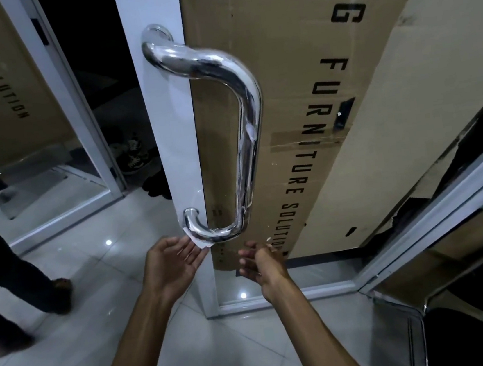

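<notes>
Fingers point(192, 251) of my left hand point(172, 262) lie straight and apart, palm up, their tips touching a loose pale flap of clear plastic film point(200, 245). My right hand point(259, 261) is blurred. Its fingers are loosely bent, and a thin pale sliver shows by the tips, but I cannot tell whether they pinch anything. Both forearms are cut off at the bottom edge.

The flap hangs below the lower bend of the curved chrome door handle point(242, 115), which is bolted at top and bottom to the white door frame point(161, 107), just above both hands. Wrinkled film seems to cling along the whole bar, dulling its shine in patches.

Behind the glass a tall brown cardboard box point(283, 40) with black lettering leans, its top cut off. At the left edge another person's dark-trousered legs point(8, 272) stand on the glossy white tiled floor point(122, 313). Shoes point(133, 156) in the dark gap beyond the door are hard to make out.
</notes>
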Tool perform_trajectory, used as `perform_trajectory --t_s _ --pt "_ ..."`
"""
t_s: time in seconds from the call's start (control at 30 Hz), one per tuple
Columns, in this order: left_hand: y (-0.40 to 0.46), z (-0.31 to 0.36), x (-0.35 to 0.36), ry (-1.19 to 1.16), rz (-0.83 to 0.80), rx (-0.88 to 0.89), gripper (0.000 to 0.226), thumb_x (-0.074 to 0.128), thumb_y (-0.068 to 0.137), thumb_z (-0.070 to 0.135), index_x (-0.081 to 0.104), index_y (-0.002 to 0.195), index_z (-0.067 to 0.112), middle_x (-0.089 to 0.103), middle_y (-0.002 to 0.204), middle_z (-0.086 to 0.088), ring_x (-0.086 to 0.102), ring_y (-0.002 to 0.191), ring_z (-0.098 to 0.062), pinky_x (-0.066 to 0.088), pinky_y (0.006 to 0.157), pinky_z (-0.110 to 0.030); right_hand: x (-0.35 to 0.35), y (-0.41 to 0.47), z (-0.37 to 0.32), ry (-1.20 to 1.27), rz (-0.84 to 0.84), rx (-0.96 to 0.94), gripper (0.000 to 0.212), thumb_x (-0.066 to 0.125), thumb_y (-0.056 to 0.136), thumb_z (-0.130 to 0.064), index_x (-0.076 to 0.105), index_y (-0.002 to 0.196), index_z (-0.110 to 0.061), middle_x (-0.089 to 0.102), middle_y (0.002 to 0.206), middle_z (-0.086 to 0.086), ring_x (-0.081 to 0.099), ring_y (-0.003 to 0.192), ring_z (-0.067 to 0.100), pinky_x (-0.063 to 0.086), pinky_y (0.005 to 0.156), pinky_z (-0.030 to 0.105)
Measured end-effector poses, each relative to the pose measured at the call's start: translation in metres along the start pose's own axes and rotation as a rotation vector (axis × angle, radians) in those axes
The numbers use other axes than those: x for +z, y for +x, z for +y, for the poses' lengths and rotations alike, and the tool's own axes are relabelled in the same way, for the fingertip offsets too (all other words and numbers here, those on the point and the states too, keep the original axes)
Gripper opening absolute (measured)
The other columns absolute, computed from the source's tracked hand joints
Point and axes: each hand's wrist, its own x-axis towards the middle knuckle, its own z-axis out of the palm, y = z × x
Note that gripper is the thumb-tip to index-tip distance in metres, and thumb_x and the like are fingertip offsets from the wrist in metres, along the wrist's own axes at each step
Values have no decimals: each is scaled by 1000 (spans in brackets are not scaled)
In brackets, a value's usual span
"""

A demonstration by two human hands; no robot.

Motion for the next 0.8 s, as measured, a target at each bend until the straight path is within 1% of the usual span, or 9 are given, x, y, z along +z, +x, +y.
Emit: perform_trajectory --t_s 0.1,0.17,0.27,0.37,0.43,0.47,0.57,0.73,0.8 --pt "7 11 9 -38 14 24 40 41 96 22 65 118 -2 72 113 -18 66 113 -31 50 100 -42 -1 -2 0 5 -1 2 23 43 109 -9 66 115 -8 73 81 6 62 64 14 57 60 29" --pt "10 11 15 -29 26 33 32 41 96 20 65 108 2 71 106 -16 66 108 -30 51 96 -41 -1 -4 0 4 -13 9 24 42 109 -8 65 116 -7 73 81 7 61 64 15 57 60 30" --pt "7 -8 14 -13 -39 -24 13 52 85 14 60 92 6 67 106 -13 61 118 -35 52 102 -44 -2 -4 0 3 -23 13 24 42 109 -9 64 117 -6 73 80 6 60 63 14 56 58 30" --pt "4 -25 13 -49 -105 -43 44 67 64 7 58 108 4 62 122 -16 58 128 -38 57 99 -47 -6 -3 0 4 -7 17 22 43 109 -8 64 117 -6 73 78 5 60 61 14 56 55 28" --pt "3 -26 19 -58 -94 -41 53 55 73 6 57 126 -2 64 135 -24 59 131 -40 50 109 -48 -8 -3 1 4 1 18 25 42 108 -7 65 119 -5 72 78 5 59 60 14 55 56 29" --pt "4 -24 19 -64 -74 -26 53 51 75 6 57 127 -4 65 135 -26 59 132 -40 48 112 -48 -9 -3 1 0 -1 19 26 42 108 -7 65 119 -4 72 78 6 59 60 14 55 57 30" --pt "3 -17 15 -114 -14 33 36 48 72 7 63 103 -6 72 120 -23 61 128 -39 47 110 -48 -13 -5 0 3 -13 22 25 43 108 -8 65 119 -4 73 79 6 60 61 14 56 60 30" --pt "1 -36 19 -101 -50 -14 26 48 76 1 60 99 -1 66 128 -26 62 127 -41 53 107 -49 -18 -1 -2 10 14 25 27 41 109 -10 65 121 -5 73 81 6 60 59 14 56 57 29" --pt "1 -37 23 -109 -10 -23 18 45 83 -3 60 93 1 66 121 -25 62 125 -40 51 109 -50 -17 -1 -1 11 10 35 26 43 108 -10 66 120 -5 73 80 6 60 60 14 57 57 29"
